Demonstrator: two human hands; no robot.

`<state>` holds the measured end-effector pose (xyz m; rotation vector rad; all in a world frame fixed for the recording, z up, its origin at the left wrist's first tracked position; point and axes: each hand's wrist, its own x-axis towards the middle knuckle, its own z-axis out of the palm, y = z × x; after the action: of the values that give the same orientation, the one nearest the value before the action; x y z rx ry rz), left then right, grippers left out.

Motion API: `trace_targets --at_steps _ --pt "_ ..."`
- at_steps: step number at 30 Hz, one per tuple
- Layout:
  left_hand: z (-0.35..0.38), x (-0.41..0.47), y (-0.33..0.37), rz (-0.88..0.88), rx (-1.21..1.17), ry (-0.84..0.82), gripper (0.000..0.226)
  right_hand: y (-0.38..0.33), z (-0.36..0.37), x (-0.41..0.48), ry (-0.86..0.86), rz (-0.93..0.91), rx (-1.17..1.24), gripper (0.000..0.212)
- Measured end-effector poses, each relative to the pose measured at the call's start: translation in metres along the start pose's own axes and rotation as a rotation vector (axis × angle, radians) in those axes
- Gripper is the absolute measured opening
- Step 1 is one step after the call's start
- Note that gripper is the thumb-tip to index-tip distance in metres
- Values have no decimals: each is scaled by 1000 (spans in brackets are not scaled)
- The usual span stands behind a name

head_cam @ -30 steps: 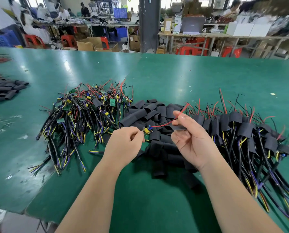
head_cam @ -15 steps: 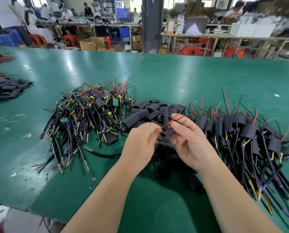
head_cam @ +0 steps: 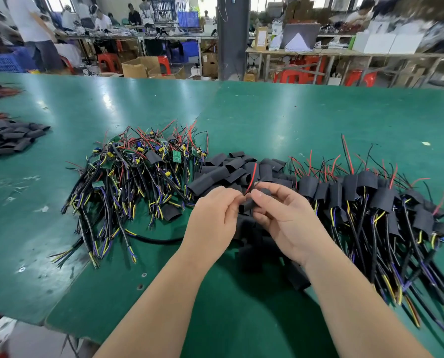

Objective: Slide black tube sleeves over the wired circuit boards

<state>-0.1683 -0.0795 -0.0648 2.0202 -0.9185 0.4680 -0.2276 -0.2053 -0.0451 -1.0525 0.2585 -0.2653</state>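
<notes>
While your hands are meeting: your left hand (head_cam: 213, 218) and right hand (head_cam: 283, 218) are now touching in front of you, where a second ago they were holding apart with the red wire (head_cam: 252, 177) stretching between them.
Left hand: you are curling its fingers and pinching the near end of the black sleeve (head_cam: 244, 206).
Right hand: you are pinching the same sleeve's far end between thumb and fingers.
Black sleeve: it is sitting short and tilted between both sets of fingertips, just above the loose sleeves (head_cam: 228, 169).
Red wire: it is sticking up from between your thumbs, no longer running sideways.
Circuit board: its yellow and blue parts were showing beside your left hand earlier. Now the circuit board is hiding, and you cannot tell whether it is inside the sleeve.
Piles: bare wired boards (head_cam: 128, 182) are lying left of the loose sleeves and sleeved boards (head_cam: 371, 200) right of them, on the green table (head_cam: 267, 120).
</notes>
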Motion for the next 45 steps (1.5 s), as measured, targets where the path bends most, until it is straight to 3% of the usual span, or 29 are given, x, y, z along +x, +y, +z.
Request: trace_targets --at_steps 3,7,9,20,23,25,30,32,36,38,42,45 --pt "-1 1 -2 -15 -34 82 18 -5 -6 2 58 -15 4 29" --pt "-2 0 -4 -8 -91 88 18 -15 -17 5 131 -168 310 16" --pt "-1 -1 -4 1 -82 65 18 -17 -19 5 137 -184 408 23" --pt "0 -3 5 107 90 -90 11 -11 -19 8 153 -238 337 31" --pt "1 -3 5 102 108 -102 14 -10 -20 9 147 -232 317 25" --pt "0 -3 5 93 113 -111 18 -11 -20 9 133 -202 293 23" --pt "-1 -3 6 86 127 -129 14 -9 -19 7 -50 -88 220 50" --pt "-1 -2 6 84 125 -115 15 -3 -15 6 -93 -75 116 44" --pt "-1 -1 1 45 75 -97 20 7 -8 3 23 -197 -359 22" --pt "0 -2 0 1 76 -62 18 6 -7 3 31 -201 -264 22" --pt "-3 -3 -8 -150 130 -66 48 -8 -13 5 55 -190 108 17" --pt "-10 -3 -17 -207 75 -82 23 -18 -19 5 98 -218 276 15"
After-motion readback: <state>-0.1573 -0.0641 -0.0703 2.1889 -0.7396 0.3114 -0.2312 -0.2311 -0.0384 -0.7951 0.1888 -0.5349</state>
